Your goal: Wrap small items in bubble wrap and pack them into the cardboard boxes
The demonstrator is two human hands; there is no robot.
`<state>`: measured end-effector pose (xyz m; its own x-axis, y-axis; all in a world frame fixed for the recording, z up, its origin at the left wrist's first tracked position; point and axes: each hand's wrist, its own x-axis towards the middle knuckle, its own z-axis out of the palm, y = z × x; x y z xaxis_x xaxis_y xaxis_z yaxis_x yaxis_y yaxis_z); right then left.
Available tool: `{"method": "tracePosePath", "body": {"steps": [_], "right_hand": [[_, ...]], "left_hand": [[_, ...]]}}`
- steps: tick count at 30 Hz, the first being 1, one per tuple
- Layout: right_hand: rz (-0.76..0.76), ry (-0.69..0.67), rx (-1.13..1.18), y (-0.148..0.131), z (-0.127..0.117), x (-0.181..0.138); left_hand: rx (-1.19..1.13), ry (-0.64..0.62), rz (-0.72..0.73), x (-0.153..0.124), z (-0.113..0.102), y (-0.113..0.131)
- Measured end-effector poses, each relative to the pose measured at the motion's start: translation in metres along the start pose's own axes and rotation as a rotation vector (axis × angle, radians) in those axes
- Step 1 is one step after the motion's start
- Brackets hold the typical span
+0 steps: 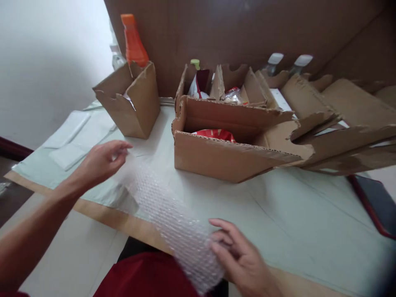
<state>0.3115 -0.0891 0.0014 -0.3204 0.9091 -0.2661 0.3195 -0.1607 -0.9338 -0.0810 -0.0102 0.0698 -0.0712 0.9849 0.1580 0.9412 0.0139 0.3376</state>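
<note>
Your left hand [107, 161] pinches the bubble wrap [173, 214] at its far end. Your right hand [239, 255] sits at its near side edge, grip unclear. Beyond: long cardboard box [210, 159], red packet [216, 134] inside. Orange bottle [134, 43] farther left; phone [375, 202] far right on pale cloth [278, 218].

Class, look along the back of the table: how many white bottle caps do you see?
2. The left cap and the right cap stand side by side at the back right, behind the boxes. Others may be hidden there.
</note>
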Motion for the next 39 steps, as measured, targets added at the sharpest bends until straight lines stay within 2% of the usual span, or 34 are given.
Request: {"method": "tracePosePath", "body": {"steps": [2,3,7,9,11,14,16,18,20,22,25,28,32,34,36,39], "right_hand": [[-0.06,-0.128,0.025,0.004,0.038,0.001],[-0.121,-0.151,-0.003,0.006,0.055,0.003],[-0.337,-0.174,-0.145,-0.001,0.099,0.013],[-0.301,-0.221,-0.137,-0.01,0.109,0.017],[-0.201,-0.249,-0.064,-0.017,0.114,0.02],[-0.005,-0.296,0.116,-0.019,0.112,0.022],[0.088,-0.33,0.222,-0.017,0.109,0.023],[0.106,-0.354,0.279,-0.015,0.105,0.024],[0.106,-0.38,0.323,-0.014,0.102,0.025],[0.123,-0.405,0.412,-0.016,0.101,0.028],[0.175,-0.388,0.607,-0.02,0.102,0.032],[0.226,-0.347,0.758,-0.024,0.106,0.037],[0.212,-0.324,0.809,-0.028,0.111,0.046],[0.184,-0.293,0.789,-0.03,0.111,0.048],[0.15,-0.244,0.734,-0.03,0.108,0.048],[0.05,-0.091,0.531,-0.028,0.102,0.043]], "left_hand": [[0.187,-0.024,0.176,0.032,-0.005,0.003],[0.222,-0.044,0.235,0.049,-0.004,0.007],[0.333,-0.126,0.435,0.106,0.021,0.039],[0.333,-0.125,0.501,0.122,0.039,0.054],[0.301,-0.095,0.53,0.125,0.052,0.061],[0.247,-0.049,0.538,0.098,0.062,0.047],[0.128,-0.005,0.522,0.059,0.062,0.024],[-0.091,-0.004,0.485,0.007,0.058,-0.001],[-0.332,-0.072,0.397,-0.048,0.047,-0.021],[-0.49,-0.274,0.341,-0.098,0.033,-0.032],[-0.538,-0.465,0.257,-0.145,0.013,-0.033],[-0.525,-0.434,0.191,-0.155,0.009,-0.023],[-0.609,-0.174,0.048,-0.13,0.031,-0.002],[-0.626,-0.092,-0.072,-0.114,0.045,0.006],[-0.611,-0.062,-0.157,-0.101,0.057,0.009],[-0.595,-0.067,-0.178,-0.091,0.07,0.006]]}}
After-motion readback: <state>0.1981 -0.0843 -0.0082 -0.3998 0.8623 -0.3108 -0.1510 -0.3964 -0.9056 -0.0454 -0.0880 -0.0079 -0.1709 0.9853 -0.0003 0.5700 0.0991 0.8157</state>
